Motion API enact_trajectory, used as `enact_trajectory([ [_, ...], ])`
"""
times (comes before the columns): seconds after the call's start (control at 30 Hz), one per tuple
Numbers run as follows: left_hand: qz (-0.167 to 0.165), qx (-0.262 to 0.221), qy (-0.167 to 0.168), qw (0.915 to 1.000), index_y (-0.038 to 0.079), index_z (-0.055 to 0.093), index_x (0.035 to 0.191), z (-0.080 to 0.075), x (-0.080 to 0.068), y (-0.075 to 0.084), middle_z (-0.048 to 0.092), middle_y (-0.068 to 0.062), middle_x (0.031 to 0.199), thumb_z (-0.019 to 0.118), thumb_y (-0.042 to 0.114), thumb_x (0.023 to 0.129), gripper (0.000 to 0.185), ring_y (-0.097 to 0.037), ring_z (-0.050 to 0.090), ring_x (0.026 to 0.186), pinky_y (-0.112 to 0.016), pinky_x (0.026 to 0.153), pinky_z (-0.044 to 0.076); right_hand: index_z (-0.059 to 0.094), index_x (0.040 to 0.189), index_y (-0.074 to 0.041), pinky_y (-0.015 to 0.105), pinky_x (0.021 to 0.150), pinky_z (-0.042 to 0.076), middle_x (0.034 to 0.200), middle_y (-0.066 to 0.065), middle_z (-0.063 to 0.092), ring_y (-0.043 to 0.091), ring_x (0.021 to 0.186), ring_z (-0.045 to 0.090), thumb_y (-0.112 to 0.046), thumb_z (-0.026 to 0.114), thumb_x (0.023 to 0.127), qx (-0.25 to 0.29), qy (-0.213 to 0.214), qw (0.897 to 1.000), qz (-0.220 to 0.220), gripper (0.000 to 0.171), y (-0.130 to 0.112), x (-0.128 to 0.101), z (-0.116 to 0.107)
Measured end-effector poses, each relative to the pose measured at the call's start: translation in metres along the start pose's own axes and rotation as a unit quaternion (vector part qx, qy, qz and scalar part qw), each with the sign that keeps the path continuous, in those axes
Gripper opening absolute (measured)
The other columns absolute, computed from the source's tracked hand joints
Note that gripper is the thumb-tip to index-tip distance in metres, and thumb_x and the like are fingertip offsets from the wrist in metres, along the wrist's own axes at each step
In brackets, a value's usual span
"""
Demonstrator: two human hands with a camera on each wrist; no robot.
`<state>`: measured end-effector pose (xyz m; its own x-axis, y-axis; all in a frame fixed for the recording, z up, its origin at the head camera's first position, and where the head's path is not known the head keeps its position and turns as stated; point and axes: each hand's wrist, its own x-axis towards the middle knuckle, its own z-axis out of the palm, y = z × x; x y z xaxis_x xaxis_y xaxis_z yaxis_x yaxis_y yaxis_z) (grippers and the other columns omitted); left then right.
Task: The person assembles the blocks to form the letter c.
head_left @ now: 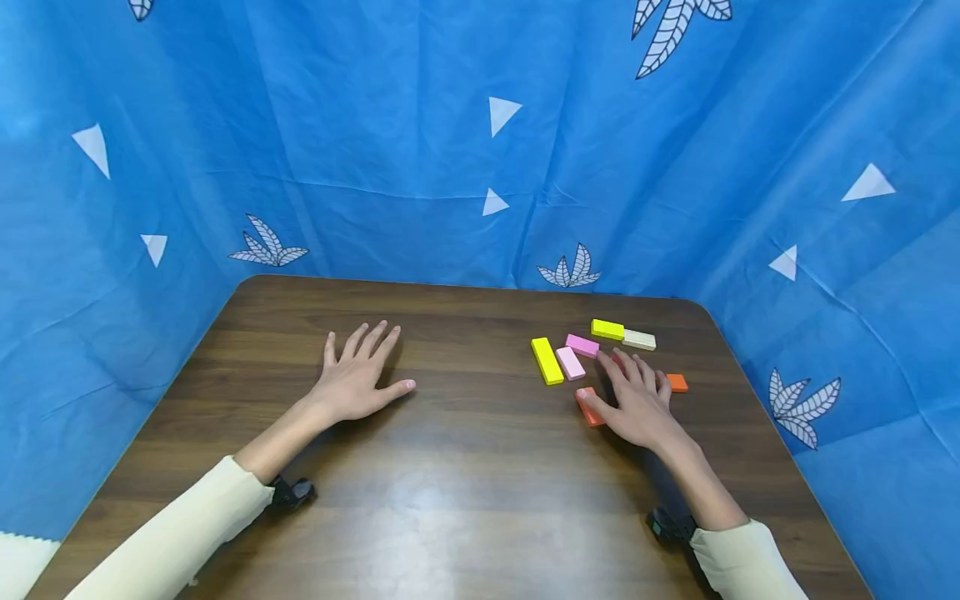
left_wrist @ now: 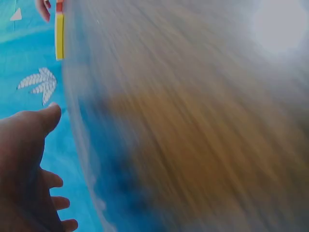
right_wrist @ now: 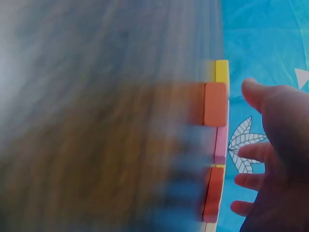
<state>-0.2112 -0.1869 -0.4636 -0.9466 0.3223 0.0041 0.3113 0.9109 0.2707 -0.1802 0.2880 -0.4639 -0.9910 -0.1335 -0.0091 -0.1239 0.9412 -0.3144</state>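
My left hand (head_left: 357, 385) is spread flat at the left of the wooden table, fingers straight and holding nothing. The right hand (head_left: 637, 404) reaches over a loose group of small rectangular blocks, its fingers spread. Under or beside its thumb lies an orange block (head_left: 589, 408); whether they touch I cannot tell. Another orange block (head_left: 678, 383) pokes out past the little finger, and a red one is mostly hidden beneath the fingers. Left of the hand are a yellow block (head_left: 547, 361), a light pink block (head_left: 570, 364) and a darker pink block (head_left: 582, 346).
Beyond the right fingertips, a second yellow block (head_left: 607, 329) touches a cream block (head_left: 640, 340) end to end. The brown table (head_left: 465, 467) has rounded far corners. Blue cloth (head_left: 375, 150) with white triangles and leaves hangs around its back and sides.
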Motion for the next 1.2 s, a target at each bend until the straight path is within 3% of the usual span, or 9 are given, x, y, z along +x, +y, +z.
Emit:
enact_trajectory([
  [0.3, 0.041, -0.019, 0.006, 0.999, 0.019, 0.02, 0.175, 0.004, 0.024, 0.037, 0.016, -0.013, 0.182, 0.061, 0.065, 0.102, 0.095, -0.046, 0.016, 0.167, -0.083, 0.124, 0.002, 0.046, 0.157, -0.003, 0.08, 0.114, 0.014, 0.153, 0.031, 0.045, 0.053, 0.141, 0.029, -0.055, 0.071, 0.098, 0.037, 0.022, 0.999, 0.026, 0.083, -0.014, 0.019, -0.002],
  [0.5, 0.06, -0.022, -0.015, 0.9978, 0.021, 0.019, 0.175, 0.014, 0.042, 0.067, 0.016, -0.01, 0.183, 0.058, 0.067, 0.103, 0.094, -0.043, 0.016, 0.167, -0.081, 0.127, 0.004, 0.052, 0.15, 0.0, 0.079, 0.114, 0.015, 0.148, 0.03, 0.05, 0.052, 0.136, 0.033, -0.051, 0.072, 0.098, 0.037, 0.028, 0.998, 0.041, 0.076, -0.022, 0.026, -0.002],
  [0.77, 0.063, -0.026, -0.044, 0.9967, 0.023, 0.023, 0.174, 0.027, 0.067, 0.103, 0.02, -0.008, 0.182, 0.058, 0.066, 0.103, 0.09, -0.039, 0.019, 0.167, -0.078, 0.128, 0.007, 0.058, 0.142, -0.001, 0.069, 0.102, 0.025, 0.142, 0.027, 0.056, 0.047, 0.127, 0.035, -0.05, 0.076, 0.097, 0.031, 0.035, 0.998, 0.05, 0.068, -0.023, 0.038, 0.0],
  [0.97, 0.064, -0.039, -0.041, 0.9963, 0.023, 0.031, 0.172, 0.037, 0.088, 0.135, 0.03, -0.007, 0.178, 0.062, 0.064, 0.102, 0.087, -0.035, 0.025, 0.165, -0.076, 0.129, 0.01, 0.062, 0.134, -0.004, 0.067, 0.101, 0.024, 0.135, 0.024, 0.058, 0.045, 0.125, 0.036, -0.049, 0.078, 0.096, 0.041, 0.035, 0.997, 0.06, 0.062, -0.021, 0.04, 0.002],
  [1.2, 0.069, -0.03, -0.034, 0.9966, 0.022, 0.036, 0.169, 0.049, 0.101, 0.165, 0.04, -0.004, 0.173, 0.067, 0.065, 0.098, 0.089, -0.031, 0.032, 0.162, -0.075, 0.129, 0.014, 0.065, 0.128, -0.006, 0.065, 0.101, 0.024, 0.127, 0.021, 0.06, 0.044, 0.125, 0.037, -0.045, 0.08, 0.095, 0.045, 0.039, 0.996, 0.059, 0.053, -0.021, 0.043, 0.005],
])
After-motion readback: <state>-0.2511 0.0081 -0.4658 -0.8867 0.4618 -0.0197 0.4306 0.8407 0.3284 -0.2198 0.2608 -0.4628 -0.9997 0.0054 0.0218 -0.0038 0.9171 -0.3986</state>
